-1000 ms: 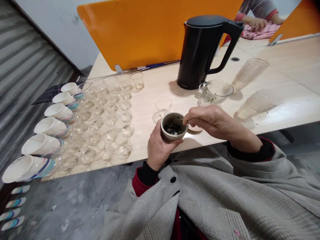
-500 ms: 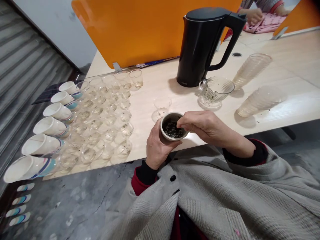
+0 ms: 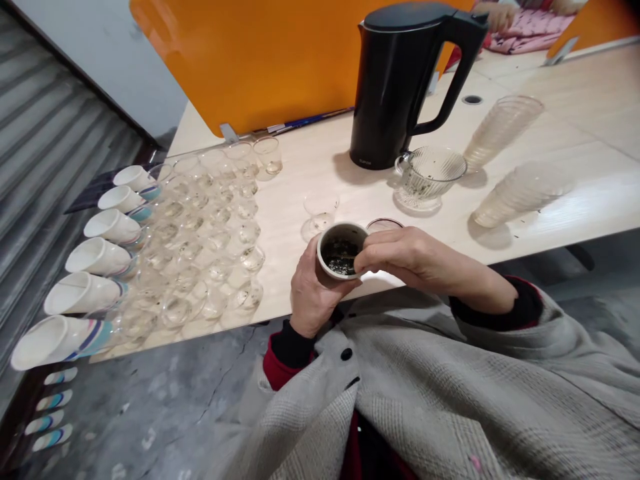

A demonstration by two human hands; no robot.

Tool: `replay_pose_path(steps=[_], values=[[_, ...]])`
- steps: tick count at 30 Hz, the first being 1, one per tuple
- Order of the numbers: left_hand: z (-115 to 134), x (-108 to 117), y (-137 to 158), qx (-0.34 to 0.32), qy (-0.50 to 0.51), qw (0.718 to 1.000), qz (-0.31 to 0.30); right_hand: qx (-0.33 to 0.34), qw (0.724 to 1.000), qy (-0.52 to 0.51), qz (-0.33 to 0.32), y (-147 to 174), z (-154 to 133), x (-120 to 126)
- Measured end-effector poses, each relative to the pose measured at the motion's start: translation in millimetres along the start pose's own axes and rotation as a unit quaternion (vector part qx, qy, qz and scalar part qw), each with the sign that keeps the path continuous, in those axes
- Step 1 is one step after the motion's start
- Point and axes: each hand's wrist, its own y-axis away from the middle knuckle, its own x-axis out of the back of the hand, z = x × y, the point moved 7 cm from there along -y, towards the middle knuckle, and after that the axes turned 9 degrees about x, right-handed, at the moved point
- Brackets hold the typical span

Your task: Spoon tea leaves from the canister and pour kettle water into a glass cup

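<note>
My left hand (image 3: 313,293) is wrapped round a pale cup (image 3: 343,233) with dark, leaf-like bits inside, tilted so its mouth faces me. At the cup's right rim, the fingers of my right hand (image 3: 417,260) are pinched together and dip just inside. A thin sliver seems to show at the fingertips, too small to name. Just beyond the cup stands a clear plastic cup (image 3: 320,210) with a few specks in its bottom. Partly hidden behind my right hand is another round rim (image 3: 385,224).
Rows of clear cups (image 3: 215,240) with specks fill the table's left, beside several white paper cups (image 3: 103,257). A black kettle (image 3: 383,93), a ribbed glass cup (image 3: 433,175) and two stacks of plastic cups (image 3: 503,130) stand right. Behind is an orange divider (image 3: 260,67); another person's hand (image 3: 497,17) shows beyond.
My right fingers remain at the cup, shifted slightly with it. The rim behind my right hand has come into sight. The whole view has moved a little.
</note>
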Motion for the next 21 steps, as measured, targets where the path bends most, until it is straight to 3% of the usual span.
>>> replay_pose_path(steps=[5, 10, 13, 16, 18, 21], values=[[-1.9, 0.1, -1.0, -0.007, 0.008, 1.000, 0.006, -0.064, 0.996, -0.016, 0.060, 9.0, 4.5, 15.9], [-4.0, 0.0, -2.2, 0.004, 0.004, 1.000, 0.008, -0.053, 0.997, -0.030, 0.051, 9.7, 2.6, 9.4], [-3.2, 0.5, -2.4, 0.008, 0.014, 1.000, 0.009, -0.123, 0.972, -0.057, 0.190, 18.9, 12.0, 21.3], [-3.2, 1.6, -3.0, 0.015, 0.021, 1.000, 0.014, -0.184, 0.910, -0.100, 0.359, 35.3, 21.5, 37.2], [-3.6, 1.8, -3.5, 0.021, 0.021, 0.999, 0.015, -0.198, 0.882, -0.121, 0.411, 39.6, 27.0, 42.3], [-3.3, 1.3, -4.0, 0.018, 0.019, 1.000, 0.013, -0.186, 0.878, -0.103, 0.428, 34.6, 31.4, 48.5]])
